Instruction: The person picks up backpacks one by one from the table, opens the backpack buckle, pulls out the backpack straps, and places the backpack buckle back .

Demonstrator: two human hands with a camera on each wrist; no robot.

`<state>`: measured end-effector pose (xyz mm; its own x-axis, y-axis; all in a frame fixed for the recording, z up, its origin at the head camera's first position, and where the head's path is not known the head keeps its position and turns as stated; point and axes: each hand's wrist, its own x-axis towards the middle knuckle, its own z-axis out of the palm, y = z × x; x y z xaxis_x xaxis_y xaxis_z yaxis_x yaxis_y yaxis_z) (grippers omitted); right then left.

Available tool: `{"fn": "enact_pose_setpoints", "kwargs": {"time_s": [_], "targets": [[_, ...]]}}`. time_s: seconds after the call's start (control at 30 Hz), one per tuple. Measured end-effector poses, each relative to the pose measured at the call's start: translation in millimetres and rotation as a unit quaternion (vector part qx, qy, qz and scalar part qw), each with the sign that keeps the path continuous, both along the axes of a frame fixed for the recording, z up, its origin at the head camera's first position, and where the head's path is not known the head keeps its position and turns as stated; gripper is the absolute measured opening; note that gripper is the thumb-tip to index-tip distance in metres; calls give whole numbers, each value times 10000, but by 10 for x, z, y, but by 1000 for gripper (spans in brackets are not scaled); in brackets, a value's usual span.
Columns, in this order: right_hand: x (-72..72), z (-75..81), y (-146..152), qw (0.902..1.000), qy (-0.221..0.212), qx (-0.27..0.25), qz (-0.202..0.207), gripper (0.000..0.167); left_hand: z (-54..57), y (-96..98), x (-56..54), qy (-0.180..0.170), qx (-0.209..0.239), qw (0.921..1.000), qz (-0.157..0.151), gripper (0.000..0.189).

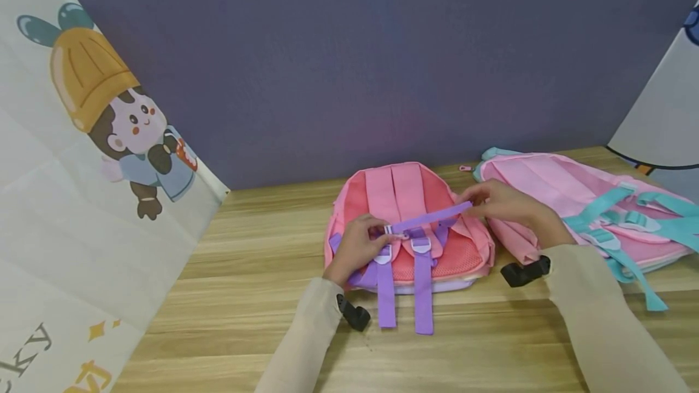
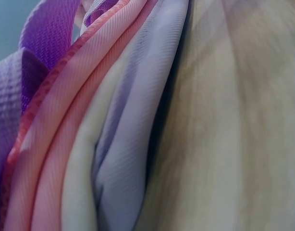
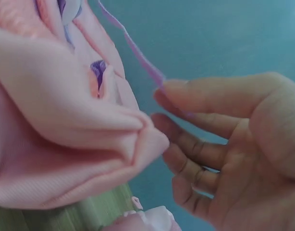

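A pink backpack (image 1: 395,193) lies on the table with its shoulder straps and mesh back facing up. My right hand (image 1: 494,202) pinches the end of a purple webbing strap (image 1: 431,217), drawn out to the right above the bag; in the right wrist view the strap's end sits between thumb and forefinger of the hand (image 3: 224,130). At the strap's other end my left hand (image 1: 360,244) pinches a white buckle (image 1: 388,230). Two more purple straps (image 1: 423,296) hang from white adjusters toward the front. The left wrist view shows the bag's layered edge (image 2: 90,106), not the fingers.
Right of it lies a second, lighter pink backpack (image 1: 551,187) with teal straps (image 1: 603,205). A dark wall (image 1: 349,65) stands behind the wooden table (image 1: 246,296). A white printed sheet (image 1: 54,211) bounds the left side.
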<state>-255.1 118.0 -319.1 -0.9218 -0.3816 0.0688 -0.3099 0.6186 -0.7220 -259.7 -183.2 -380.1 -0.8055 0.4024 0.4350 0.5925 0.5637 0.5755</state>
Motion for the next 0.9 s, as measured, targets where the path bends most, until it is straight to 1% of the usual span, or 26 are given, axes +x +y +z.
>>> {"fn": "enact_pose_setpoints", "kwargs": {"time_s": [0.13, 0.3, 0.4, 0.47, 0.6, 0.7, 0.77, 0.83, 0.9], "targets": [[4, 4, 5, 9998, 10, 199, 2, 24, 6, 1, 4, -46, 15, 10000, -7, 22], [29, 28, -48, 9992, 232, 311, 15, 34, 10, 0, 10, -45, 7, 10000, -13, 22], [53, 52, -93, 9989, 358, 300, -76, 36, 10, 2, 12, -20, 19, 10000, -19, 22], [68, 68, -125, 9981, 518, 289, -164, 34, 6, 3, 11, -33, 21, 10000, -6, 23], [80, 76, -231, 9952, 962, 64, -194, 31, 1, 3, 9, -71, 16, 10000, 23, 23], [70, 42, -348, 9918, 1259, -201, -94, 29, 2, 0, 12, -71, 14, 10000, 23, 23], [60, 0, -440, 9896, 1414, -272, -47, 29, 4, -3, 19, -60, 8, 10000, 20, 23], [50, -53, -533, 9879, 1532, -237, 5, 28, 7, -4, 22, -38, 9, 10000, 6, 23], [50, -109, -621, 9875, 1572, -86, 11, 27, 11, -5, 26, -26, 0, 10000, 1, 22]]}}
